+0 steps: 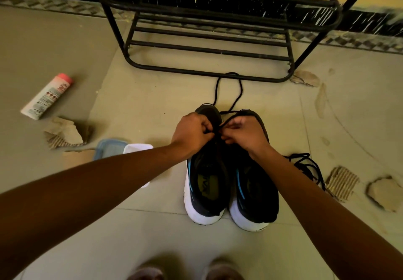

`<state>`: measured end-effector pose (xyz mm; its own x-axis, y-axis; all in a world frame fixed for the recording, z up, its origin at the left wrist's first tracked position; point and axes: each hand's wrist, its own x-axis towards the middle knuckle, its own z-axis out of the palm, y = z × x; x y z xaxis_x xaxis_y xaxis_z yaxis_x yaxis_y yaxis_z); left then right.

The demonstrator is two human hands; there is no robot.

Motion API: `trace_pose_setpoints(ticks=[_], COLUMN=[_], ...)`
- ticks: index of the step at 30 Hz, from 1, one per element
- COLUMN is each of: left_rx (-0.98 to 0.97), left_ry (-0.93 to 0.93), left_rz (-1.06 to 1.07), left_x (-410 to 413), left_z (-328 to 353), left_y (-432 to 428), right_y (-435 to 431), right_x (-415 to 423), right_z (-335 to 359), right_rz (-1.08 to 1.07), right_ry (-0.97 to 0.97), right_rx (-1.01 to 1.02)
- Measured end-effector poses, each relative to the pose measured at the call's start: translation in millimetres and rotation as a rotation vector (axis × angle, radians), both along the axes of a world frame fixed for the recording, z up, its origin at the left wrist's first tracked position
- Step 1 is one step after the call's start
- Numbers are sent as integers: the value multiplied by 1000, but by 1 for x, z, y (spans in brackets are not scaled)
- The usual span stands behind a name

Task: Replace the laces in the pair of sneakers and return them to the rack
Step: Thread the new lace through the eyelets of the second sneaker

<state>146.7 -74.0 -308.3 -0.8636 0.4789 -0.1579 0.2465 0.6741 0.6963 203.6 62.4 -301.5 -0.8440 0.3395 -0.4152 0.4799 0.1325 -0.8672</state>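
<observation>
Beige floor tiles (141,225), black rack (209,50), left hand (192,134) and right hand (245,134) pinching lace (229,118)

black sneakers (231,177), white soles, black lace (229,87)

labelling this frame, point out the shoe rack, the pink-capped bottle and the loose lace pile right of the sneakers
shoe rack (185,72), head view, front bottom bar
pink-capped bottle (46,96), head view, middle of white body
loose lace pile (305,162), head view, middle of the tangle
</observation>
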Motion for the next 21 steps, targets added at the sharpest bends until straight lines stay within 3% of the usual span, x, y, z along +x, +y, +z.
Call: trace_pose_setpoints(ticks=[9,16,21], left_rx=[23,17,5], left_ry=[14,11,4], left_rz=[28,-37,-83], left_x=[1,-3,-4], left_z=[-1,0,5], left_y=[1,-3,-5], right_y=[-4,6,8], right_x=[-4,5,9], right_z=[0,4,1], right_rz=[-66,-141,-16], right_ry=[35,95,97], right_rx=[0,-182,-2])
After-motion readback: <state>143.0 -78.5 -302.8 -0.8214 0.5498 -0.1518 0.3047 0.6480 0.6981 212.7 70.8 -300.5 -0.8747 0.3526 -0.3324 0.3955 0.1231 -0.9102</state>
